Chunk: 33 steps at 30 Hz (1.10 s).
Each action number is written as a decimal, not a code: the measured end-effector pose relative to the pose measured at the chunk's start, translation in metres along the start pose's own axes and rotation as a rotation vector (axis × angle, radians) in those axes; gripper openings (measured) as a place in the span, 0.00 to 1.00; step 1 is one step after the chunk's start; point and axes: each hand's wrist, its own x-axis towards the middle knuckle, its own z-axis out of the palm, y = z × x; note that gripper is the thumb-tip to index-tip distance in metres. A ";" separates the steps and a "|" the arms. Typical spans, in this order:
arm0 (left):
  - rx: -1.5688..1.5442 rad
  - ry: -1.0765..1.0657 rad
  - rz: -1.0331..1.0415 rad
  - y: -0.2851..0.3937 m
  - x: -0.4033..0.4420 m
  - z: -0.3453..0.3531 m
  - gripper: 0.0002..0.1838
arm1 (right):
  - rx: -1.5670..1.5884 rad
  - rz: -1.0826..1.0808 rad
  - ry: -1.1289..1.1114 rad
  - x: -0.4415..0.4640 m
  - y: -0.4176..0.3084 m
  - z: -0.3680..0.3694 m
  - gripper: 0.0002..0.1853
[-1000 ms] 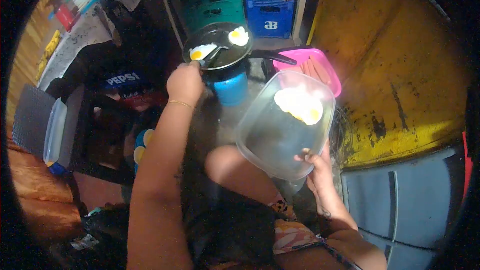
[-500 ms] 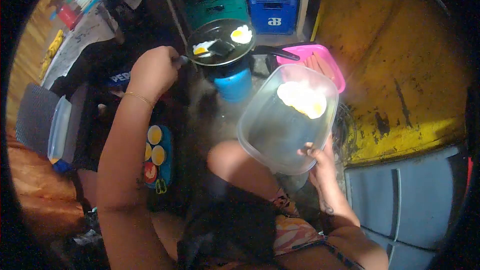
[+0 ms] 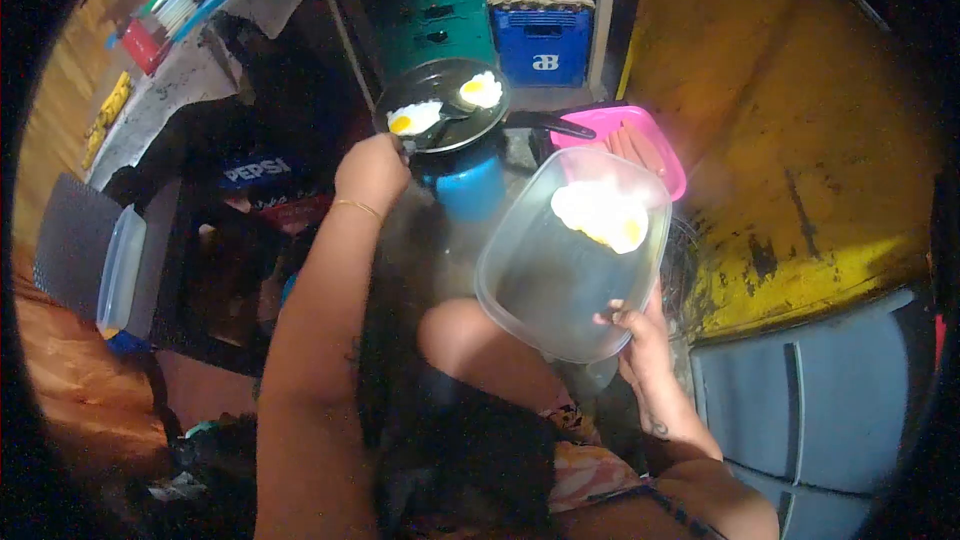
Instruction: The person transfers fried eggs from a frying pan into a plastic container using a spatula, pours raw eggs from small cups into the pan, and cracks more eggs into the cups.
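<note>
My left hand (image 3: 372, 178) is closed around the handle of a dark spatula (image 3: 450, 118), whose blade is inside the black frying pan (image 3: 425, 83). One fried egg (image 3: 415, 117) lies at the pan's left, touching or close beside the blade; I cannot tell which. Another fried egg (image 3: 481, 90) sits at the right. With my right hand (image 3: 645, 340) I grip the near edge of a clear plastic container (image 3: 540, 270), thumb over its rim. White fried egg (image 3: 600, 215) with some yellow lies toward its far end, washed out by glare.
The pan stands above a blue gas canister (image 3: 468, 190), its handle (image 3: 550, 123) pointing right. A pink tray (image 3: 672, 155) of hot dogs is behind the container. Blue (image 3: 543, 45) and green crates (image 3: 440, 25) stand at the back. A yellow panel (image 3: 780, 140) rises on the right.
My left hand has moved right and down, closer to the pan, and the spatula blade has shifted right of the left egg. The container stays in my right hand, almost unmoved.
</note>
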 end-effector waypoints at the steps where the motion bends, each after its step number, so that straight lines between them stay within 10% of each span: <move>1: -0.059 -0.014 -0.017 0.000 0.004 0.010 0.10 | -0.006 -0.002 0.007 0.000 0.001 -0.001 0.48; 33: 0.345 0.192 0.256 0.054 -0.017 0.026 0.09 | -0.010 0.014 -0.018 0.001 0.001 -0.004 0.49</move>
